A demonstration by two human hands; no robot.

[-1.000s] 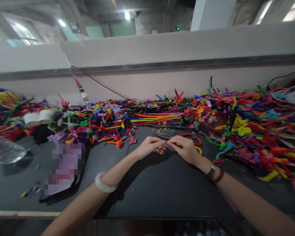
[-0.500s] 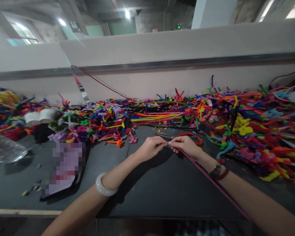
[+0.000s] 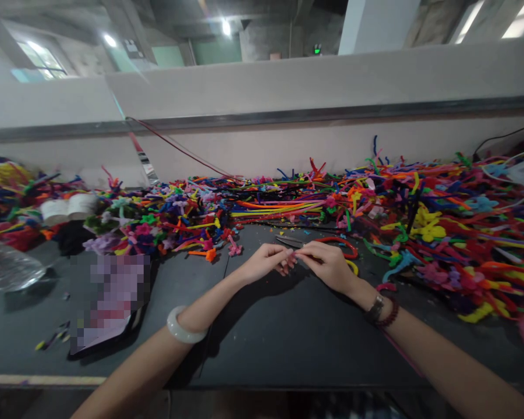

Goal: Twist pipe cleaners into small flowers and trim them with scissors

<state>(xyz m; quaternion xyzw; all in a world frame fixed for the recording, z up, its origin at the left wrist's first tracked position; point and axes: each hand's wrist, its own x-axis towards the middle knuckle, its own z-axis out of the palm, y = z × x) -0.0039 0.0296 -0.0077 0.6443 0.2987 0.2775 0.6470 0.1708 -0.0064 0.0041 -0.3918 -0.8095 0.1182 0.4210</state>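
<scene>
My left hand [image 3: 266, 263] and my right hand [image 3: 325, 265] meet over the dark tabletop, their fingertips pinching a pink pipe cleaner [image 3: 294, 255] between them. Its long end runs down behind my right forearm and shows faintly near my wrist. Just beyond my fingers lie a pair of metal scissors [image 3: 290, 240] and a curled red pipe cleaner [image 3: 341, 244]. A yellow pipe cleaner [image 3: 353, 267] pokes out beyond my right hand.
A dense heap of multicoloured pipe cleaners and twisted flower shapes [image 3: 428, 233] runs along the back of the table. A clear plastic bag [image 3: 9, 269], white rolls [image 3: 68, 207] and a pixelated flat object [image 3: 109, 302] lie at the left.
The pink pipe cleaner's long end no longer stretches out visibly to the lower right; it now lies mostly hidden behind my right forearm. My hands still hold it together.
</scene>
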